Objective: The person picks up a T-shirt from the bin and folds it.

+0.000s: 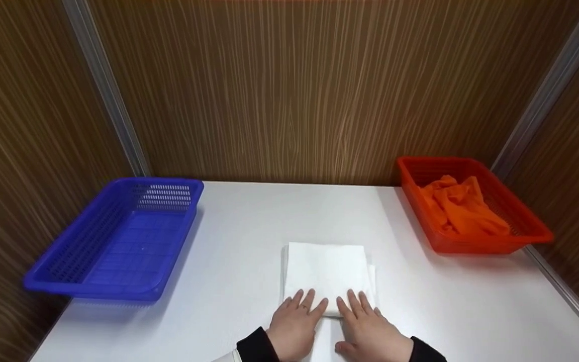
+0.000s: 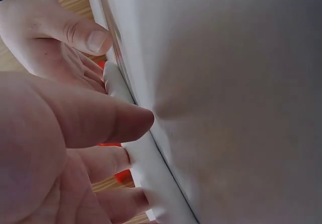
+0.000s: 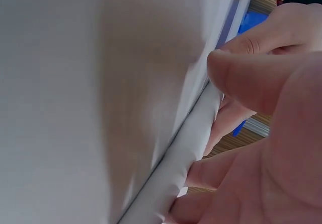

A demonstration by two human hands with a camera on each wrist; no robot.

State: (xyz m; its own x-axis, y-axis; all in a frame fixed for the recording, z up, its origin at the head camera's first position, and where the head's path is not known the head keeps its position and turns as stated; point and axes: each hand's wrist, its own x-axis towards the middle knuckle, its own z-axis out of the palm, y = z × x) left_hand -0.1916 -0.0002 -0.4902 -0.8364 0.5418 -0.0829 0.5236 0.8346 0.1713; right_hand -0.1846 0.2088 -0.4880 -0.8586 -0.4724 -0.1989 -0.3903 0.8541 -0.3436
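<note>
A white cloth (image 1: 325, 269), folded into a rough square, lies flat on the white table, with a layer sticking out a little along its right side. My left hand (image 1: 297, 324) rests its spread fingertips on the cloth's near left part. Beside it, my right hand (image 1: 370, 329) touches the near right part with straight fingers, its thumb on the table. Both wrist views show the folded edge of the cloth (image 2: 146, 158) under the fingers, and neither hand grips it. What the cloth is exactly, towel or garment, cannot be told.
At the left stands a blue plastic basket (image 1: 176, 251) with nothing in it. A red basket (image 1: 420, 213) at the back right holds a crumpled orange cloth (image 1: 463, 208). Wood-patterned panels (image 1: 269, 90) enclose the white table (image 1: 229, 241) at the back and sides.
</note>
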